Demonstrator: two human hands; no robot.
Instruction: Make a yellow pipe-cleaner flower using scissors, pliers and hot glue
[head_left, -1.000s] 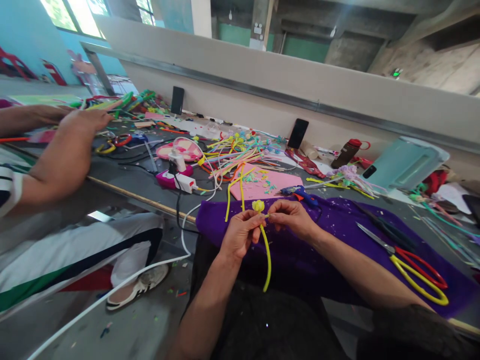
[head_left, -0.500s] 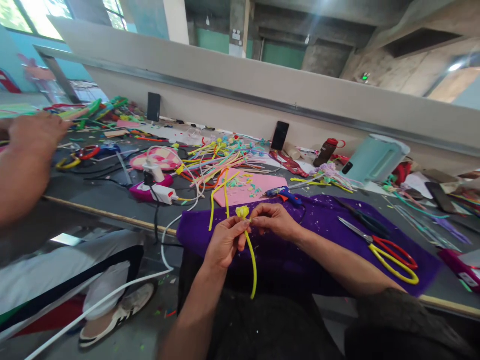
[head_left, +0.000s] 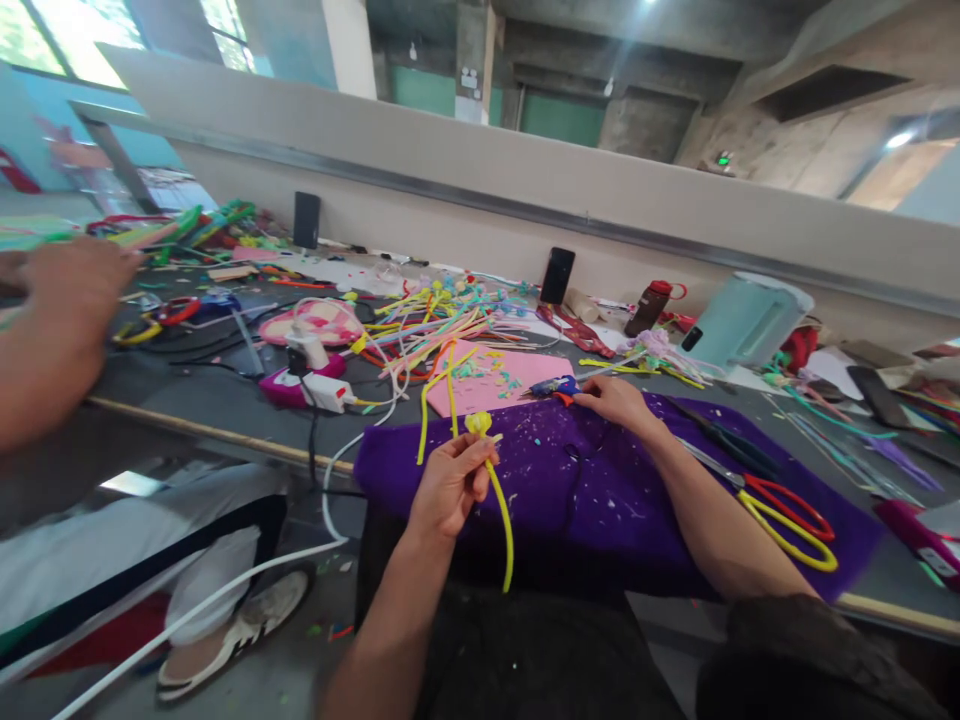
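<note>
Right hand point(head_left: 613, 402) shifted to glue gun point(head_left: 553, 387), grip unclear, left fingers point(head_left: 470, 458) pinching near-upright yellow flower point(head_left: 504, 502), bloom point(head_left: 478, 423) up

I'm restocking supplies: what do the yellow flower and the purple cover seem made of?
Yellow flower: perhaps chenille wire, matte; its stem shows a curve, though fibres aren't distinguishable. Purple cover: likely fabric, matte, draping softly at the front.

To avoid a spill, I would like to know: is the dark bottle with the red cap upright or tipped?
Upright: the dark bottle stands on its base, red cap on top.
</note>
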